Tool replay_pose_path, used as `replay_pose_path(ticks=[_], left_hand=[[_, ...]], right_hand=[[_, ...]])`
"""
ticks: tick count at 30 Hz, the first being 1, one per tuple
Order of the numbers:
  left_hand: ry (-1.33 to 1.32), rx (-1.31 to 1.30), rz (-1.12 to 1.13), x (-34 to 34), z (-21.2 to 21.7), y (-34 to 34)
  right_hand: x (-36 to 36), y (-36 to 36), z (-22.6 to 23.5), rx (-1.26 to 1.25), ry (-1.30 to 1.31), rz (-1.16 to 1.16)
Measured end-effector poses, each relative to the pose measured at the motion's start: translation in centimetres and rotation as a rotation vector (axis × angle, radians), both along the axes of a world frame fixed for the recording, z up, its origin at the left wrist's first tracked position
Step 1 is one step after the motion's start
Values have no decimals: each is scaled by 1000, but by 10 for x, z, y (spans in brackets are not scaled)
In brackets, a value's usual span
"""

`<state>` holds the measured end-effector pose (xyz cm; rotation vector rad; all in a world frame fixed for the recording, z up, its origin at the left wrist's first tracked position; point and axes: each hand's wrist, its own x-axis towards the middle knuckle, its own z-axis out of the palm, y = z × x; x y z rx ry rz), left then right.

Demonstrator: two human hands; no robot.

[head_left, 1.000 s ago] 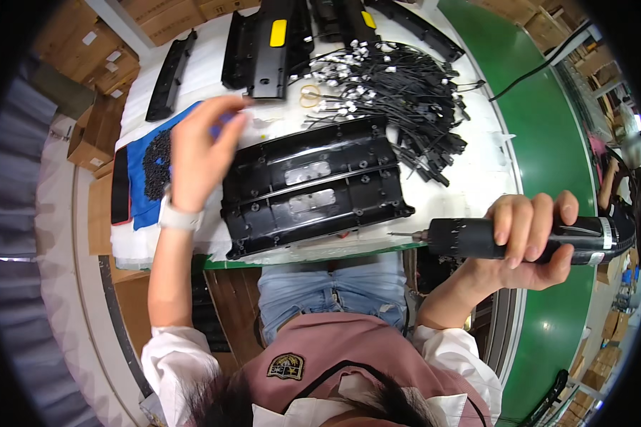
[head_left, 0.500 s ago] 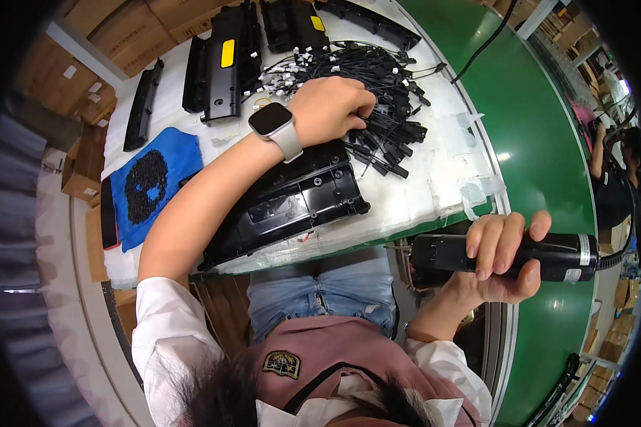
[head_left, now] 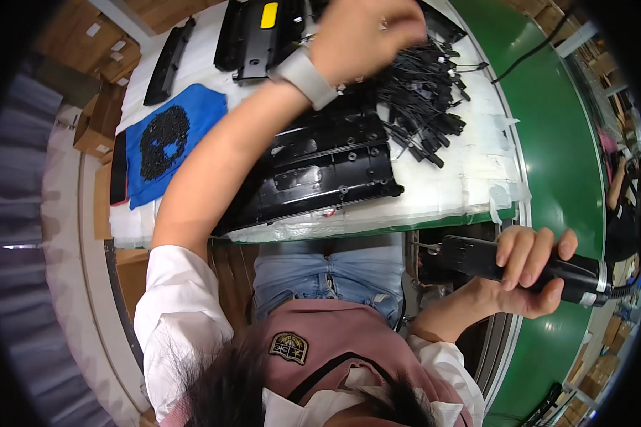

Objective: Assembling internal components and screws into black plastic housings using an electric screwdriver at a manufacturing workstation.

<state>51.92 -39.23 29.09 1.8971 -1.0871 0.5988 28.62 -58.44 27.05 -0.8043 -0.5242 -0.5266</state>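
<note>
My left hand [head_left: 374, 39], smeared by motion, is above the far side of a heap of black cables with connectors [head_left: 424, 107]. Its fingers are too blurred to show what they hold, if anything. In my right hand [head_left: 530, 274], off the near right table edge, is a black electric screwdriver [head_left: 471, 257], its bit pointing left. A black plastic housing [head_left: 320, 185] lies along the near table edge, partly beneath my left forearm. Left of that forearm, small black screws [head_left: 165, 135] are spread on a blue cloth [head_left: 208, 107].
More black housings [head_left: 253, 53] lie at the far side of the white-covered table [head_left: 470, 167], one bearing a yellow label. A narrow black strip [head_left: 169, 64] is at the far left. A green surface [head_left: 555, 171] runs along the right. Cardboard boxes [head_left: 96, 124] stand beyond the left edge.
My left hand has moved away from the near part of the cable heap toward its far side. The view has shifted; the screwdriver stays in my right hand, now tilted slightly.
</note>
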Motion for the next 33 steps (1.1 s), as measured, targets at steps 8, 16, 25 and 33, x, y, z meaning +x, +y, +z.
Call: replay_pose_path(ticks=[8, 16, 25, 33], left_hand=[[413, -603, 77, 6, 42, 96], [-43, 274, 31, -59, -1, 127], [609, 304, 79, -85, -55, 128], [528, 311, 175, -89, -64, 127]], right_hand=[[16, 13, 0, -37, -10, 29], [44, 45, 16, -143, -8, 123], [95, 103, 38, -346, -132, 175], [125, 128, 25, -564, -189, 319]])
